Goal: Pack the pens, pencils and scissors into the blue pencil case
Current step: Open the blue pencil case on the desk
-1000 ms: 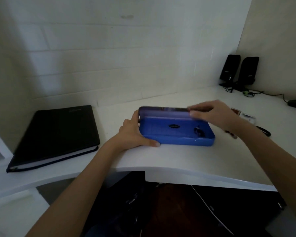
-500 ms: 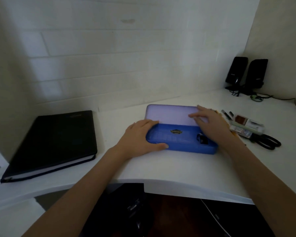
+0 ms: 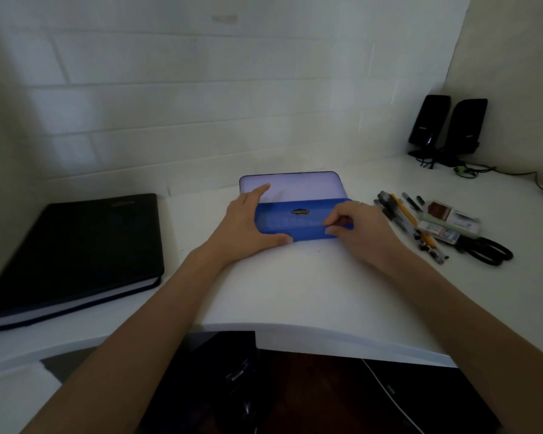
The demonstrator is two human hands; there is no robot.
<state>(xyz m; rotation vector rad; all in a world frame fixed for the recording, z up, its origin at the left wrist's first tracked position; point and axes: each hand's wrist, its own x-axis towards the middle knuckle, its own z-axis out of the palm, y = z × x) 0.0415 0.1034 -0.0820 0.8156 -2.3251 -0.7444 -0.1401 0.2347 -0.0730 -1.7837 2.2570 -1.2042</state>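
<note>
The blue pencil case (image 3: pixel 298 219) lies open on the white desk, its pale lid (image 3: pixel 290 186) folded back flat toward the wall. My left hand (image 3: pixel 245 227) grips the case's left end, thumb on the front edge. My right hand (image 3: pixel 355 230) pinches something small at the right end of the tray; I cannot tell what it is. To the right lie several pens and pencils (image 3: pixel 402 217) in a loose bunch, and black-handled scissors (image 3: pixel 486 249) beyond them.
A black notebook (image 3: pixel 76 245) lies on the left of the desk. Small boxes and an eraser (image 3: pixel 449 220) sit among the pens. Two black speakers (image 3: pixel 449 126) with cables stand in the back right corner. The desk's curved front edge (image 3: pixel 295 327) is near me.
The lid went from upright to lying flat behind the tray. My right hand left the lid and came down to the tray's right end. The view shifted, revealing the pens and scissors.
</note>
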